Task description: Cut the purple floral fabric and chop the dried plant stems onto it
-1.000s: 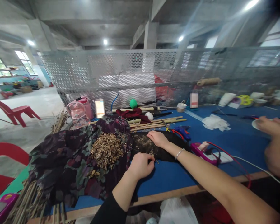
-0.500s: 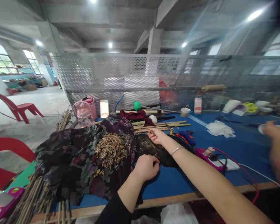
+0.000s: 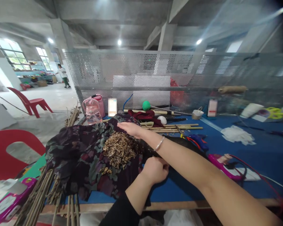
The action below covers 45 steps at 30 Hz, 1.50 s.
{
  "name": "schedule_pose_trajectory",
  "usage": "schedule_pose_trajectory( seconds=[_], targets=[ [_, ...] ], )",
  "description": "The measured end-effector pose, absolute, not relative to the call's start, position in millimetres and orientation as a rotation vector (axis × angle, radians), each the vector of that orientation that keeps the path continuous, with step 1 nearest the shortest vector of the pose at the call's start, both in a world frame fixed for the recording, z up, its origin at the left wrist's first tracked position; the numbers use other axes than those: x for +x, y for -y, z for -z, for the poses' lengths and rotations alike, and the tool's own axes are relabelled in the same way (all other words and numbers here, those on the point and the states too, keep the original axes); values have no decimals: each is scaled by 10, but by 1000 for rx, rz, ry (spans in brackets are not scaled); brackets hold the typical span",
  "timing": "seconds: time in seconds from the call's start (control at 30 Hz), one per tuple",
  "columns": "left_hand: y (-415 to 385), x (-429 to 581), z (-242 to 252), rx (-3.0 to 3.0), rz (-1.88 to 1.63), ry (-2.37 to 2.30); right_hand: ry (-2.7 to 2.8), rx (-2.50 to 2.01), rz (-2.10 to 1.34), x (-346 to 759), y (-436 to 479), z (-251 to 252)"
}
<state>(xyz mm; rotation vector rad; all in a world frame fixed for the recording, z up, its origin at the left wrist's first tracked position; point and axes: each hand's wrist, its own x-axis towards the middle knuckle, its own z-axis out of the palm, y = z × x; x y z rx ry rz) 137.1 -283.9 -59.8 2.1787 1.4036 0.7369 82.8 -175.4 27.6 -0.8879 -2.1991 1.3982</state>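
My left hand is curled into a fist on the near edge of a black cloth lying on the blue table; what its fingers pinch is hidden. My right hand reaches leftward, fingers stretched flat, palm down, just above the far edge of a heap of dry brown chips. That heap rests on a dark flowered cloth. A silver bangle sits on my right wrist.
Bamboo sticks lie behind the cloths, more bundled canes at the near left edge. A pink bottle, green ball, purple glue gun with cord, white rag, red chairs and mesh fence surround.
My right hand left the black cloth and swung left, opening flat over the chip heap. My left hand stayed curled in place. Another person's hands at the right are out of view now.
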Motion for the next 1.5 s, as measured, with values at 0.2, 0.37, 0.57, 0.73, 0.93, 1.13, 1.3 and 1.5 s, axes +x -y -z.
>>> schedule_pose_trajectory(
  seconds=[0.2,0.37,0.57,0.73,0.93,1.13,1.3,1.5],
  targets=[
    [2800,1282,543,2005,-948,-1709,2364,-1134,-1099,2231,1589,31],
    [2711,1182,563,1819,-913,-1991,2434,-1131,-870,2852,1916,308],
    [2701,1189,648,1971,-673,-2016,2731,-844,-513,2849,2179,531],
    [2697,1198,638,2003,-643,-2003,2673,-917,-538,2996,2101,566],
    [2743,1261,613,2029,-599,-2021,2417,-1269,-446,3244,1835,529],
    [2735,1291,638,2073,-534,-2012,2527,-1218,-396,3233,1672,571],
    [2722,1309,648,2053,-491,-2068,2655,-1139,-378,3189,1649,572],
    [2735,1321,647,2084,-560,-2048,2662,-1087,-429,3166,1637,545]
  ],
)
